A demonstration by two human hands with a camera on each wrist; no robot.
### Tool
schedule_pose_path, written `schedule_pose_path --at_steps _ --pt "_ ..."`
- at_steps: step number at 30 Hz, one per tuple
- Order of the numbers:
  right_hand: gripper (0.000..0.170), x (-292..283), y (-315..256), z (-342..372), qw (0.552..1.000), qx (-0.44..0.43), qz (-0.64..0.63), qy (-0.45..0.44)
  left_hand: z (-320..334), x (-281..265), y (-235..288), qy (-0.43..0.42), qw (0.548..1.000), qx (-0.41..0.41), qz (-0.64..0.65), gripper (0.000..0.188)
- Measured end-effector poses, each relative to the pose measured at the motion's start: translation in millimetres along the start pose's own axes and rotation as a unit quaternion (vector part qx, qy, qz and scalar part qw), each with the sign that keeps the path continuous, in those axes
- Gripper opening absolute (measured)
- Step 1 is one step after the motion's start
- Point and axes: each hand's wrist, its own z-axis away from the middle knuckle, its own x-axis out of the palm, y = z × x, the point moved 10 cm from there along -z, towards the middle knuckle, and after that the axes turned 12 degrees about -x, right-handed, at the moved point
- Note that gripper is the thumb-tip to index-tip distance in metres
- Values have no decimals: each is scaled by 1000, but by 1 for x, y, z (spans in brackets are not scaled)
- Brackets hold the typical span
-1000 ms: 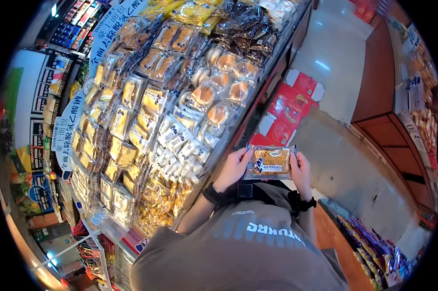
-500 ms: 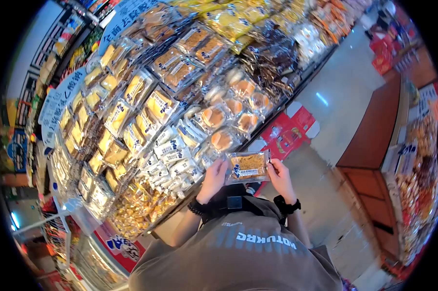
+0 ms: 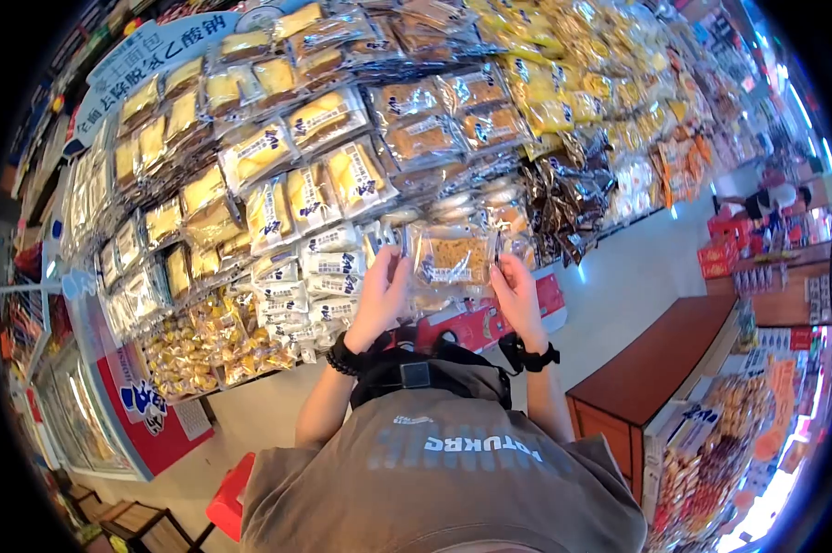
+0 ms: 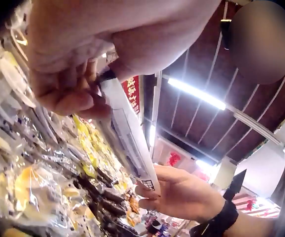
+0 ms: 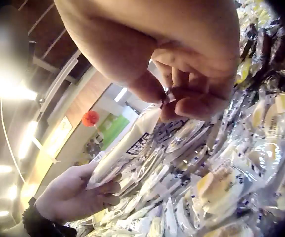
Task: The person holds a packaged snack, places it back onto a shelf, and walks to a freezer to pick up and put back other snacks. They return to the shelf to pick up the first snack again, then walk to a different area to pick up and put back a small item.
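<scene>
A clear-wrapped pack of brown-topped bread (image 3: 451,255) is held up before the chest, over the edge of the display. My left hand (image 3: 382,293) pinches its left end between thumb and fingers. At the other end, my right hand (image 3: 519,297) pinches the wrapper's edge. The left wrist view has the pack (image 4: 126,131) nearly edge-on, with its pale printed underside showing. In the right wrist view, thumb and fingertips of the right hand (image 5: 187,64) meet at the wrapper's corner, and the left hand (image 5: 76,192) grips the far end.
Wrapped breads and cakes (image 3: 310,189) pile high on the display ahead. Dark brown packets (image 3: 568,198) lie to its right. A brown wooden counter (image 3: 660,364) stands at the right, a glass-topped case (image 3: 75,415) at the left. Red printed cardboard (image 3: 471,318) lies below the hands.
The view has swung to the right, and the body now faces the display more squarely. Both hands keep the bread pack between them, now in front of the piled goods.
</scene>
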Motion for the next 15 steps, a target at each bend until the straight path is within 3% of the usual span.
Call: schedule_pose_path --at_steps 2,3,7,10,12,15 --pt "27 13 -23 -33 994 -102 -33 -17 -13 -8 14 15 1000 13 -7 11" --pt "29 15 -11 -51 991 -128 18 -39 -20 -14 21 31 999 21 2 11" --pt "27 32 -35 -116 991 -103 15 -90 -55 -28 53 56 997 44 17 14" --pt "29 35 -43 -170 983 -158 -43 -84 -84 -31 80 54 997 36 45 23" --pt "26 40 -50 -203 974 -202 23 -104 -116 -39 80 83 994 65 -34 26" --pt "23 49 -49 -251 961 -262 -9 -91 -157 -40 93 99 992 59 -54 30"
